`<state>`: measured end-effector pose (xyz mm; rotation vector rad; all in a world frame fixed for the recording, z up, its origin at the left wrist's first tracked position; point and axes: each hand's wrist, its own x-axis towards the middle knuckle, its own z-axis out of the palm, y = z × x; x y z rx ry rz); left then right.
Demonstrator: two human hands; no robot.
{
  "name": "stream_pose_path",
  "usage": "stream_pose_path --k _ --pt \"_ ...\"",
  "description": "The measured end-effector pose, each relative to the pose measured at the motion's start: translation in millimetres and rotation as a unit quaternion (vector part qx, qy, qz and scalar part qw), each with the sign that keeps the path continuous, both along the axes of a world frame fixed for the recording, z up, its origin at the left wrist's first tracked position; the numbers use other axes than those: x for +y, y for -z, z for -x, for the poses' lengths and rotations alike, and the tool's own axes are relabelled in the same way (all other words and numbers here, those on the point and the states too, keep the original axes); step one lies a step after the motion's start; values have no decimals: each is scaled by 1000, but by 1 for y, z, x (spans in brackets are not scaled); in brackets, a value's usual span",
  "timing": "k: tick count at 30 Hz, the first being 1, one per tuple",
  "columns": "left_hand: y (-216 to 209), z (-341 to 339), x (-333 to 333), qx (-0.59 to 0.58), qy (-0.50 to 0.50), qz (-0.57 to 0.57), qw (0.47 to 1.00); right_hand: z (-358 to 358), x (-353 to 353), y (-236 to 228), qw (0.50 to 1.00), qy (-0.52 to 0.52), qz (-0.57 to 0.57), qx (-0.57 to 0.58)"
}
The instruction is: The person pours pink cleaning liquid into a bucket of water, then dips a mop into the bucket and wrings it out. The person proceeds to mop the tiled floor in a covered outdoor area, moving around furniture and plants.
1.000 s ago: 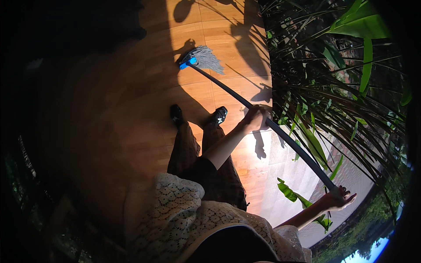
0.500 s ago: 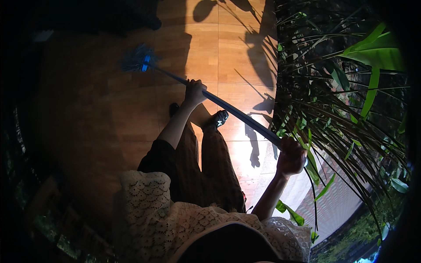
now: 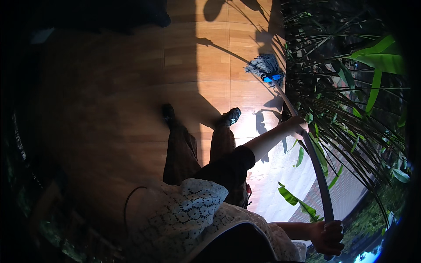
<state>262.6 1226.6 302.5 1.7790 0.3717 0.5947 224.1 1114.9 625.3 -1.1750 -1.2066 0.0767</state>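
Note:
A string mop with a grey-blue head (image 3: 263, 65) and a bright blue clamp (image 3: 272, 78) rests on the sunlit floor, close to the plants. Its long grey handle (image 3: 319, 171) slants from the head down toward the lower right. Partway along that handle, my left hand (image 3: 296, 126) is wrapped round it, the arm reaching across my body. My right hand (image 3: 327, 238) grips the handle near its top end, low at the right of the view.
Wood-look floor tiles (image 3: 215, 61) spread ahead, half in deep shadow, half in sun. Dense plants with long stems and a broad green leaf (image 3: 381, 59) line the right side. A dark object (image 3: 140, 15) stands at the far left. My feet are on the tiles.
The mop head has swept from the shaded floor at the left to the sunlit right side by the plants. Both hands moved right with the handle, my right hand also lower.

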Motion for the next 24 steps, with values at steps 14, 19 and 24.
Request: stream_pose_path --k 14,19,24 --pt "16 425 27 170 -218 -35 960 215 24 54 917 143 -96 359" --pt "54 572 56 258 -522 -111 805 315 94 181 888 -357 128 261" --pt "122 658 69 265 -475 -75 836 374 91 217 832 -394 148 361"
